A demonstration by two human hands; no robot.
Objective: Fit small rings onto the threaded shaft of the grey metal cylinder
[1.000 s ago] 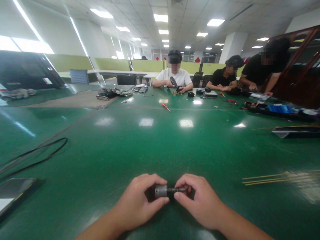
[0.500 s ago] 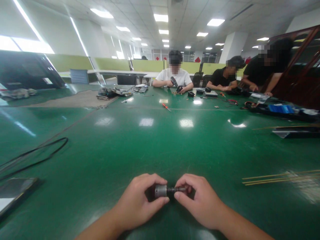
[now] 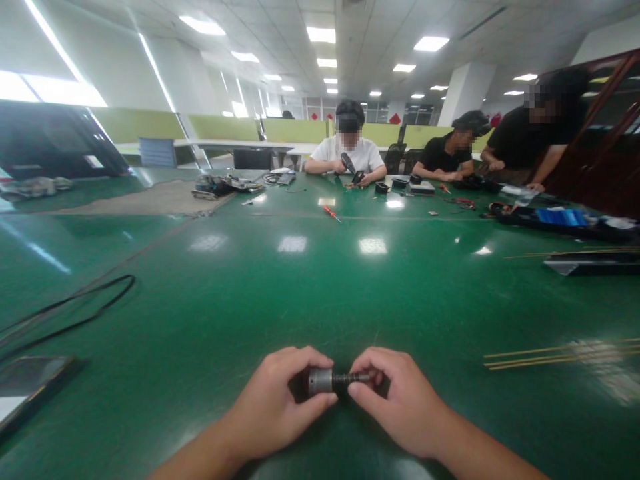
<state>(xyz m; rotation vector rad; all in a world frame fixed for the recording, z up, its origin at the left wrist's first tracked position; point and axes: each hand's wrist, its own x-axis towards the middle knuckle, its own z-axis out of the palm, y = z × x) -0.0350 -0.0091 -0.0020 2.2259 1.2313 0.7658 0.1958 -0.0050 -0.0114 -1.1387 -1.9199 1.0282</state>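
Between my hands, close to the bottom middle of the view, lies a metal part with a wide grey cylinder [image 3: 321, 381] on the left and a thin dark shaft with a spring-like coil [image 3: 345, 379] on the right. My left hand [image 3: 285, 393] has its thumb and forefinger closed around the wide cylinder. Thumb and fingers of my right hand [image 3: 395, 393] pinch the thin shaft end. The part is held level, low over the green table [image 3: 250, 287]; I cannot tell if it touches the surface.
Thin brass-coloured rods [image 3: 550, 359] lie on the right, a black cable [image 3: 110, 303] and a flat dark device [image 3: 35, 383] on the left. Farther off is a red screwdriver [image 3: 331, 213]. Across the table a person [image 3: 350, 157] holds a drill-like tool; two more people are at the right.
My hands and the metal part hold nearly the same position. At the far right, the standing person's hand has lifted from the table toward their body.
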